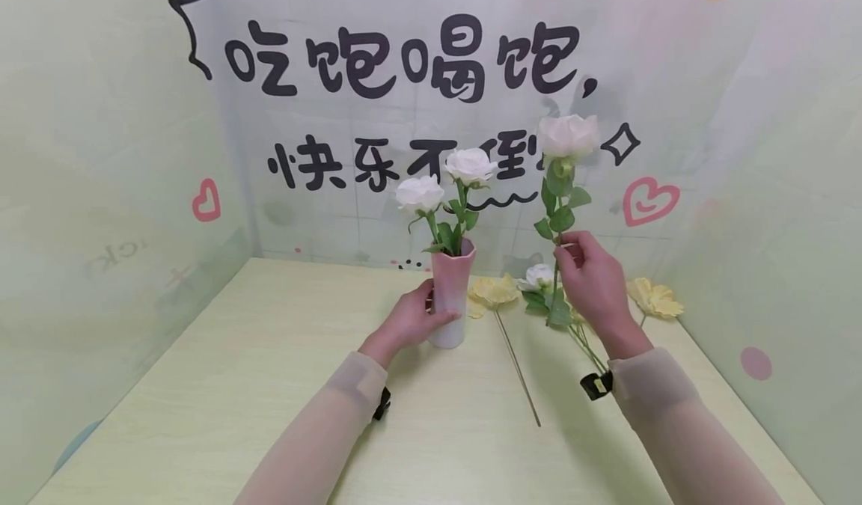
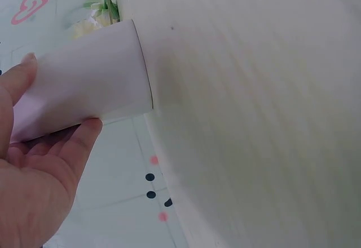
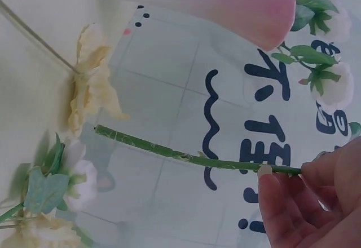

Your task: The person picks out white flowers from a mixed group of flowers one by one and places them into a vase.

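Note:
My left hand [image 1: 417,316] grips the lower part of a pink-and-white vase [image 1: 450,288], which stands upright on the table. Two white roses [image 1: 469,165] rise from the vase's mouth with green leaves. In the left wrist view, the thumb and fingers of that hand lie on either side of the vase [image 2: 96,79]. To the right, my right hand [image 1: 595,277] pinches the stem of a pale pink rose [image 1: 569,137], held upright in the air. Its bare green stem end [image 3: 135,142] hangs below the fingers in the right wrist view.
On the table [image 1: 222,385], a yellow flower [image 1: 494,292] with a long thin stem lies right of the vase. Further right are another white rose [image 1: 539,277] and a second yellow flower [image 1: 656,299]. A printed backdrop [image 1: 323,228] stands behind, with side walls left and right.

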Action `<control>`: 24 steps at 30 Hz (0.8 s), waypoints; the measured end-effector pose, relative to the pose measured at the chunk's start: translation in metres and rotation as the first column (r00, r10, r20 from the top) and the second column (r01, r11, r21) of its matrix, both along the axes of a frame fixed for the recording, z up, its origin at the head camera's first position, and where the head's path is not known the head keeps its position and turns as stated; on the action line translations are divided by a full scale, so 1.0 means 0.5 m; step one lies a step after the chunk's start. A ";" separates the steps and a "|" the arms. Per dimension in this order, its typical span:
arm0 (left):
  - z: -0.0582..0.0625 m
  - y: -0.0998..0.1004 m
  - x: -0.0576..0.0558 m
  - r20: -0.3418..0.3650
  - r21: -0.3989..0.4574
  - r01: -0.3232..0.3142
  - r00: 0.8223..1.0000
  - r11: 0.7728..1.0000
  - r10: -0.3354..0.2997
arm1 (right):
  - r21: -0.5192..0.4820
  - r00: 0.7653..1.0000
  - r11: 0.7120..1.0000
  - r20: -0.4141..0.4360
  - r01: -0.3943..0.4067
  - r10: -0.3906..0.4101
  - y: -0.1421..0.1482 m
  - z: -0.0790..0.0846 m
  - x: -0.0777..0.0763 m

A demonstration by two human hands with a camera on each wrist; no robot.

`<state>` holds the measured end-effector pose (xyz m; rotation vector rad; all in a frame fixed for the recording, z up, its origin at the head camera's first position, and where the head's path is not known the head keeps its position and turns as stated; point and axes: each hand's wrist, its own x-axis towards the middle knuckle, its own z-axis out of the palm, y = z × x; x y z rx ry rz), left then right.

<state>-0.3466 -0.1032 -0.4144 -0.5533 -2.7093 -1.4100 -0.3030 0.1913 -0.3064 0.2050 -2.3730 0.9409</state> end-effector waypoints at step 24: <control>0.000 0.002 0.000 -0.005 0.004 -0.004 1.000 1.000 0.004 | -0.263 0.961 0.940 -0.229 -0.215 0.156 -0.085 0.093 0.030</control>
